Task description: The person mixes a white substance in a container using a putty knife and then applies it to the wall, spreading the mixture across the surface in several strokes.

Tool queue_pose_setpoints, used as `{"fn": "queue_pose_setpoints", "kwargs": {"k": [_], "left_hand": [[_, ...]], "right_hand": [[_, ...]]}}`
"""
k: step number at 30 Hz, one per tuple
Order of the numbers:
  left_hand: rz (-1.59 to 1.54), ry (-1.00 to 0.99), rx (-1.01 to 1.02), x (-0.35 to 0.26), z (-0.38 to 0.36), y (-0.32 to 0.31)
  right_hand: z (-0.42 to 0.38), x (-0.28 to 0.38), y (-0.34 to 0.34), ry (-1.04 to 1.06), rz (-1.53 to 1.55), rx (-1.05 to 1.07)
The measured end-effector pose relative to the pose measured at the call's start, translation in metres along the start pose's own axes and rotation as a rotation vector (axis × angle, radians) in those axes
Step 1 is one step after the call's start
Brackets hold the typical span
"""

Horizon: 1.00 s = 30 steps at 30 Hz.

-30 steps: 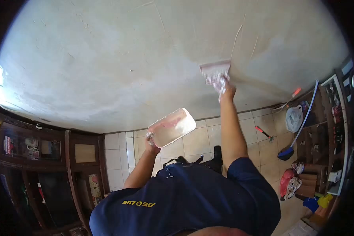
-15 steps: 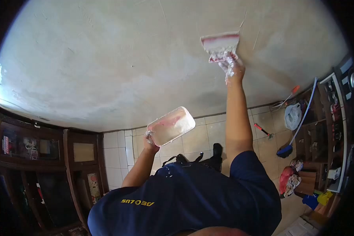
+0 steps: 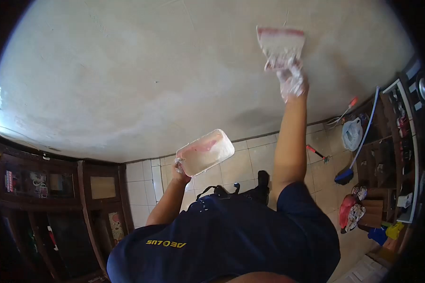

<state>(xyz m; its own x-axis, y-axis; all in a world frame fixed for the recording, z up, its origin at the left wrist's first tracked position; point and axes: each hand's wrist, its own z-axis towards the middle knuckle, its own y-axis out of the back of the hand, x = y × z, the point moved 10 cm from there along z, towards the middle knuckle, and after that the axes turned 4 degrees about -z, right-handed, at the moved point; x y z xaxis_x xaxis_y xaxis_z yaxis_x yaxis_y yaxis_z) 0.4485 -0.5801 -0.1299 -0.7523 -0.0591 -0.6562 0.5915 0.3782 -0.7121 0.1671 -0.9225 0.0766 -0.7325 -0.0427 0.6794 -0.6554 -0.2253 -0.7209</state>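
My right hand, smeared with white paste, grips a wide putty knife by its lower end. The knife's broad edge points up, over the pale plastered wall; whether it touches the wall is hard to tell. White paste lies on the blade. Lower and to the left, my left hand holds a white rectangular tub by its left edge. The tub is tilted, its open side showing, with pinkish and white paste inside.
Dark wooden cabinet at the left. On the tiled floor at the right lie a hammer-like tool and a blue brush. Beyond are a plastic bag, a shelf and colored cloths.
My right hand and the putty knife have moved up and to the right along the wall. My left hand and the tub have stayed almost in place.
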Motion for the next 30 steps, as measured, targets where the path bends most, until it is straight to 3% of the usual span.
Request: {"fn": "queue_pose_setpoints", "kwargs": {"k": [2, 3, 4, 7, 8, 9, 10, 12, 14, 15, 17, 21, 23, 26, 28, 29, 30], "left_hand": [[0.015, -0.042, 0.057, -0.005, -0.003, -0.016], [-0.007, -0.013, -0.040, -0.002, -0.004, -0.009], [-0.029, 0.015, -0.137, 0.001, -0.005, 0.001], [-0.100, 0.041, -0.055, 0.002, -0.006, -0.004], [-0.099, 0.040, -0.057, 0.003, -0.005, 0.002], [-0.029, 0.027, -0.064, 0.004, -0.003, 0.011], [0.041, 0.013, -0.068, 0.004, -0.001, 0.018], [0.073, 0.024, -0.045, 0.006, -0.003, 0.023], [0.094, 0.068, -0.153, 0.009, -0.003, 0.035], [0.187, 0.064, -0.260, 0.008, -0.002, 0.044], [0.131, 0.060, -0.213, 0.009, -0.002, 0.046], [0.081, 0.022, -0.038, 0.006, 0.001, 0.027], [0.046, 0.022, -0.025, 0.002, 0.001, 0.009], [-0.013, 0.024, -0.075, 0.000, -0.005, -0.012], [-0.035, 0.023, -0.129, -0.004, -0.006, -0.019], [-0.009, 0.003, -0.058, -0.007, -0.005, -0.032], [0.017, -0.015, 0.010, -0.009, -0.005, -0.042]], "right_hand": [[0.027, 0.041, -0.015, 0.101, 0.010, -0.129], [0.036, 0.037, -0.012, 0.099, 0.012, -0.130], [0.045, 0.027, -0.001, 0.062, -0.059, -0.173], [0.037, -0.035, 0.063, 0.049, -0.123, -0.250], [0.002, -0.057, 0.083, -0.087, -0.173, -0.439], [-0.010, -0.100, 0.122, -0.165, -0.184, -0.377], [-0.034, -0.136, 0.136, -0.236, 0.039, -0.376], [-0.088, -0.178, 0.200, -0.437, -0.213, -0.569], [-0.106, -0.188, 0.224, -0.445, -0.152, -0.578], [-0.112, -0.191, 0.228, -0.456, -0.095, -0.582], [-0.077, -0.138, 0.177, -0.252, 0.080, -0.266], [-0.005, 0.034, 0.055, 0.065, 0.029, -0.163], [0.022, 0.069, 0.018, 0.110, 0.018, -0.136], [0.044, 0.062, 0.021, 0.067, -0.208, -0.240], [0.031, 0.013, 0.059, -0.012, -0.270, -0.309], [0.033, -0.039, 0.122, -0.006, -0.086, -0.429], [0.010, -0.078, 0.155, -0.135, -0.066, -0.464]]}}
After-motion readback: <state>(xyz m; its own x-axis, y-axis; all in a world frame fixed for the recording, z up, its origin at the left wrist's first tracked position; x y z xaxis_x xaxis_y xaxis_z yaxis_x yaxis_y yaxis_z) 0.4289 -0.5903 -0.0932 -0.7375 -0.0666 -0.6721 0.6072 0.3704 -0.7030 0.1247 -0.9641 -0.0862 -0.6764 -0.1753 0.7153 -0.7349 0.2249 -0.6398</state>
